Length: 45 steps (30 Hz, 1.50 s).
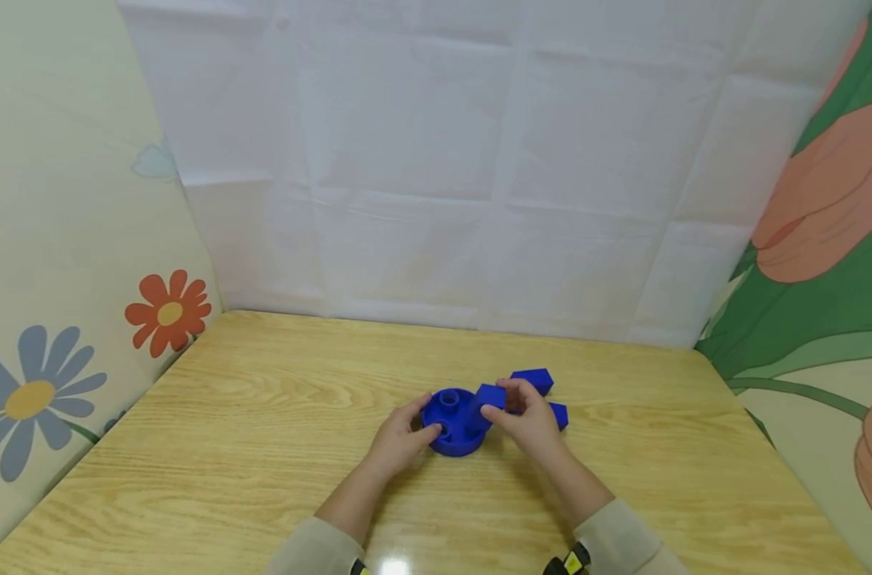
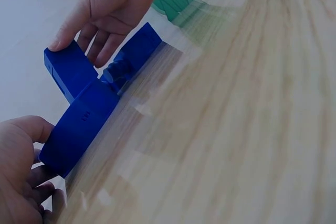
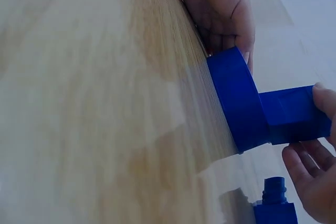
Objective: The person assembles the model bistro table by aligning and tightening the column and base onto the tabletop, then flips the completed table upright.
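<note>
Right wrist | right hand pinches block, foot hidden | left hand grips round base | second block cut off

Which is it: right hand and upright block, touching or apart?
Touching. The right wrist view shows the right hand gripping the upright block between thumb and fingers.

The round base and the held block looked like smooth plastic with a low sheen; the loose block seemed the same plastic, its stem ridged; the counter had a smooth wood-grain surface, glossy and reflective; the creased back sheet looked matt, cloth or paper unclear; the sleeve was matt cloth.
</note>
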### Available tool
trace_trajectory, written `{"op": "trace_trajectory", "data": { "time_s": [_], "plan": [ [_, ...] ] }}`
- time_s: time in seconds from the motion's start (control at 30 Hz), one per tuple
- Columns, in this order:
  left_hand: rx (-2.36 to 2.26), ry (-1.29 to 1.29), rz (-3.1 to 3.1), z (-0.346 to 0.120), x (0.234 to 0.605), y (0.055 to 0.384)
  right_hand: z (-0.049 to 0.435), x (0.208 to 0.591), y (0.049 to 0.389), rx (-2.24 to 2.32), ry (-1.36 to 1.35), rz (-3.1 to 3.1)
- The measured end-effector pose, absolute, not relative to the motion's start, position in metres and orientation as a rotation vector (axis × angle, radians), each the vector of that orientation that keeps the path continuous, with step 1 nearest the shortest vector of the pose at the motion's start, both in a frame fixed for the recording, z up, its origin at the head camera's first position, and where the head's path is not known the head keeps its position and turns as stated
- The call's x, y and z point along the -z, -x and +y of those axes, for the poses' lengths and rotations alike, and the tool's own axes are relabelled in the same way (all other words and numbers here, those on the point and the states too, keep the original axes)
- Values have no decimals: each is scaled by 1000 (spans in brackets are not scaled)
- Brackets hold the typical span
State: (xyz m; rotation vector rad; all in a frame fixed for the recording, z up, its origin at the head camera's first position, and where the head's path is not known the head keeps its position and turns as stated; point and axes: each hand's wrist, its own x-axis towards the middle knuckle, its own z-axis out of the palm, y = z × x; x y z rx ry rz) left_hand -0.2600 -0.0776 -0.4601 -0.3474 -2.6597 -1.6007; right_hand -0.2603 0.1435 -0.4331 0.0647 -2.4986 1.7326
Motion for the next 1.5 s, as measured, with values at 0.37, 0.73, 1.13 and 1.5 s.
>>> {"op": "trace_trajectory", "data": {
  "time_s": [0.37,0.73,1.13,1.5],
  "plan": [
    [1628,347,-2681,-79,459,260,139,438,259,-1724,-40,-2422],
    [1624,361,-2669,-78,460,260,135,442,256,-1719,-36,-2374],
    [1539,258,-2622,-78,463,268,136,445,252,-1874,-113,-2331],
    [1450,176,-2585,-80,463,279,127,448,244,-1926,-141,-2304]
  ]
}}
